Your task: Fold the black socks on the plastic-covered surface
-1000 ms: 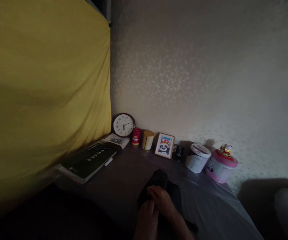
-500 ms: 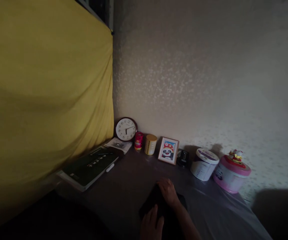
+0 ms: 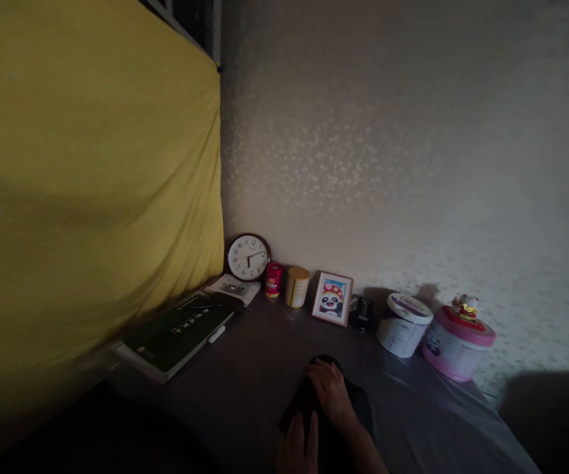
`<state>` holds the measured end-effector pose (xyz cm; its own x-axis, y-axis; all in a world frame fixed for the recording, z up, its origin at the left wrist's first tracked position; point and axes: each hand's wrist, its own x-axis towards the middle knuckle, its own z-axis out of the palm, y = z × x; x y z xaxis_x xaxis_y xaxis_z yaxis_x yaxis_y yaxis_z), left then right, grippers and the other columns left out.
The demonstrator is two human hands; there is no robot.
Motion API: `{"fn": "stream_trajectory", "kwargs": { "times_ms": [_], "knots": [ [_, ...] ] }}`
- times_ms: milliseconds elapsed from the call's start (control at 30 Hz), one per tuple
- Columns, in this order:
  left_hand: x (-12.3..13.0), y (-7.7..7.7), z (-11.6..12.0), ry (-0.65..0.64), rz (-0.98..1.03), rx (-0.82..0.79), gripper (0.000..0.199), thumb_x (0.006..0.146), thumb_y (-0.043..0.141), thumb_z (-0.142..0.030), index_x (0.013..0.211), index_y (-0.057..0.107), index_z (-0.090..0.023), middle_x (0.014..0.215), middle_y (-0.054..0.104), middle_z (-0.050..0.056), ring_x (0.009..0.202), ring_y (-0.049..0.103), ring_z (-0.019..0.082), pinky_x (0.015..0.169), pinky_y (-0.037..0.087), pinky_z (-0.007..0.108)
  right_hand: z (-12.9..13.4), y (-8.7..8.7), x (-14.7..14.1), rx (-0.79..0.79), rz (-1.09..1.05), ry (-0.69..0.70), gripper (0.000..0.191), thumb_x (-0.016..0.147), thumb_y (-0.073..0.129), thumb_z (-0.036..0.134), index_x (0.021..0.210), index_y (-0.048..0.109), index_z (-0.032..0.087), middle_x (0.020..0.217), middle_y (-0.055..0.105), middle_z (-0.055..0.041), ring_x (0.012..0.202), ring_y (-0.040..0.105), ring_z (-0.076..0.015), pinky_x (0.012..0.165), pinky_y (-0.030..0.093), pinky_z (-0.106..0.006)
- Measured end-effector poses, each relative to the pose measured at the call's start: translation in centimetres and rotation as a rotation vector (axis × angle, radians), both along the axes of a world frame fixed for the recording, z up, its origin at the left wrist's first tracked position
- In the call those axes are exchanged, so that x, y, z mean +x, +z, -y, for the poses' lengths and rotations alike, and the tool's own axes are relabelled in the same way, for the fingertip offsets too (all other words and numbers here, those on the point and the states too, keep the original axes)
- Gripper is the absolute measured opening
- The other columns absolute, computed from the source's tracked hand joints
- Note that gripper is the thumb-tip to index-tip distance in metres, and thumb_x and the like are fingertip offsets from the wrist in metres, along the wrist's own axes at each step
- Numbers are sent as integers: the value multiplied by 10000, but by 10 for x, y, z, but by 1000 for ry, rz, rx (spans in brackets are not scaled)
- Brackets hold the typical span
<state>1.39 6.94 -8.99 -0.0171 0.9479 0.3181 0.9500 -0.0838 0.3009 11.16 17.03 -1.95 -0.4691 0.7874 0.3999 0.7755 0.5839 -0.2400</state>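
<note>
A dark item (image 3: 361,401), black and flat-looking, lies on the grey cloth near the bottom centre; its kind is too dark to make out. My right hand (image 3: 329,390) rests on its upper part, fingers laid out over it and pointing up-left. Lower down, my left hand (image 3: 300,442) touches the same item near its left side, its fingers apart and pointing forward. The lower part of the left hand runs out of the frame.
Along the wall stand a clock (image 3: 248,257), a red can (image 3: 273,281), a yellow-lidded can (image 3: 297,288), a framed panda picture (image 3: 332,299), a black object (image 3: 362,314), a white tub (image 3: 403,326) and a pink tub (image 3: 456,345). A green book (image 3: 175,332) lies left.
My right hand has moved slightly down, and a rounded black edge of the item now shows beyond its fingers. My left hand has shifted slightly down and left.
</note>
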Motion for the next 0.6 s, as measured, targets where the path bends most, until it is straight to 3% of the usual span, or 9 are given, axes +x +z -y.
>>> {"fn": "stream_trajectory", "kwargs": {
  "times_ms": [133, 233, 333, 433, 600],
  "knots": [
    [0, 10, 0, 2, 57, -170, 536, 822, 293, -58, 1290, 373, -306, 1345, 453, 53, 1231, 425, 252, 967, 416, 415, -35, -3, 20, 79, 46, -244, 375, 868, 308, 169, 1024, 649, 194, 1114, 645, -102, 1068, 565, -221, 925, 399, -377],
    [-1, 18, 1, -34, 87, -255, 551, 820, 285, -52, 1318, 322, -283, 1396, 372, 58, 1279, 350, 246, 1010, 370, 386, -37, -14, 51, 101, 32, -412, 374, 820, 323, 147, 962, 668, 178, 1075, 656, -125, 1023, 589, -237, 879, 432, -341],
    [-5, 28, 3, -95, 108, -296, 600, 784, 323, -31, 1342, 275, -247, 1421, 315, 99, 1301, 309, 247, 1026, 340, 365, -12, -31, 91, 69, -95, -590, 367, 822, 319, 229, 932, 668, 205, 950, 691, -107, 881, 637, -223, 764, 474, -299],
    [-11, 39, 9, -137, 108, -344, 661, 741, 340, -6, 1359, 243, -221, 1429, 292, 137, 1302, 306, 261, 1023, 335, 378, 22, -42, 119, 45, -174, -583, 329, 770, 385, 272, 922, 673, 224, 968, 689, -110, 810, 647, -239, 680, 470, -304],
    [-22, 60, 24, -267, 139, -352, 949, 573, 500, -16, 1396, 50, -162, 1468, 174, 179, 1328, 245, 282, 1051, 288, 393, 52, -35, 117, -302, -462, -629, 372, 769, 389, 447, 801, 674, 210, 751, 694, -89, 672, 646, -210, 536, 448, -262]
  ]
}}
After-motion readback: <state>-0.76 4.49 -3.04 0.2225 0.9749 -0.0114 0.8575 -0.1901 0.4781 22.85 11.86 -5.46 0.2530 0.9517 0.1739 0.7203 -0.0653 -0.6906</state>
